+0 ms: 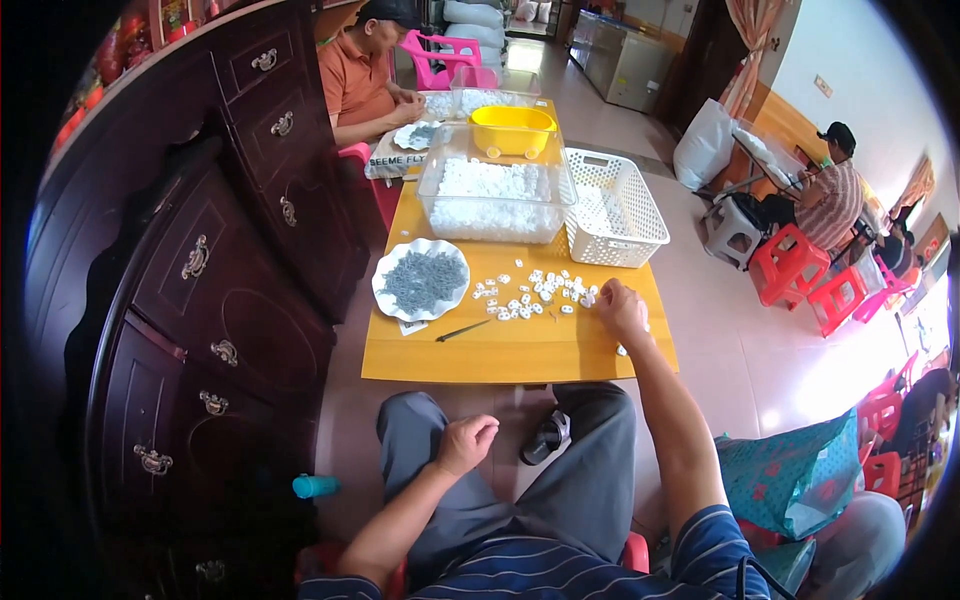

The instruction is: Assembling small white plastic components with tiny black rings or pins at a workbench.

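clearly we risk scattering the small white pieces (535, 292) lying loose on the yellow table (520, 350): our right hand (622, 308) rests curled beside them, grip unclear, near the edge; our left hand (466, 443) sits clenched, empty, on our knee.

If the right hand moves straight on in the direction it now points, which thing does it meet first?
The right hand rests on the yellow table, pointing up-left. Going on, it would likely first meet the scattered small white pieces just ahead of its fingers; beyond them stands the clear tub.
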{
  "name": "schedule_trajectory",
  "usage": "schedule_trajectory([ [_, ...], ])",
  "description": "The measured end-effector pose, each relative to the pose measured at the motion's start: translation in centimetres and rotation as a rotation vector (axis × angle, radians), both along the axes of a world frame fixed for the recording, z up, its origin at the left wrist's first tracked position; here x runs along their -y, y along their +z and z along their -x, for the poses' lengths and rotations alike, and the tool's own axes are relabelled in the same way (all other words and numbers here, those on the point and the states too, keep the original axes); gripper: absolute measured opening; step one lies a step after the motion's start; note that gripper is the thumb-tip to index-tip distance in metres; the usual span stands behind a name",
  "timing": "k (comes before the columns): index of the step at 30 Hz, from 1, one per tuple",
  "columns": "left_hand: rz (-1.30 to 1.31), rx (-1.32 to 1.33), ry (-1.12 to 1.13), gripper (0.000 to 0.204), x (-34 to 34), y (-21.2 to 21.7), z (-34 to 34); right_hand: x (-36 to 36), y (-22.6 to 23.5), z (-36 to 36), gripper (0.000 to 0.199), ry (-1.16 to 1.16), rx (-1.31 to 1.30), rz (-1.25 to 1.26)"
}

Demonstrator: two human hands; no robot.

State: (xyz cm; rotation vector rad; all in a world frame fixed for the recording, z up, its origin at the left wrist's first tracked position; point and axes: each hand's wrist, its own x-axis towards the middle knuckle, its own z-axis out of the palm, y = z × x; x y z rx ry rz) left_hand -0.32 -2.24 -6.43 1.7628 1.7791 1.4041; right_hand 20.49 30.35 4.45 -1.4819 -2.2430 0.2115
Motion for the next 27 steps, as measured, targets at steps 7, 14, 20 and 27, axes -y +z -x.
schedule_trajectory([
  [7, 0.197, 0.469, -0.106, 0.006, 0.0, 1.5, -0.8, 9.1, 2.9, -1.9, 0.013, 0.051, -0.874, 0.298],
  [14, 0.22, 0.826, -0.219, 0.011, -2.8, 10.4, -3.8, 21.9, 1.7, -3.5, 0.008, 0.114, -1.381, 0.75],
  [20, 0.219, 0.848, -0.251, 0.013, -3.7, 11.8, -7.0, 25.3, -0.1, -3.3, 0.008, 0.081, -1.473, 0.787],
  [27, 0.269, 0.781, -0.25, 0.012, -3.6, 11.3, -8.7, 26.1, -0.5, -4.0, 0.01, 0.053, -1.465, 0.736],
])
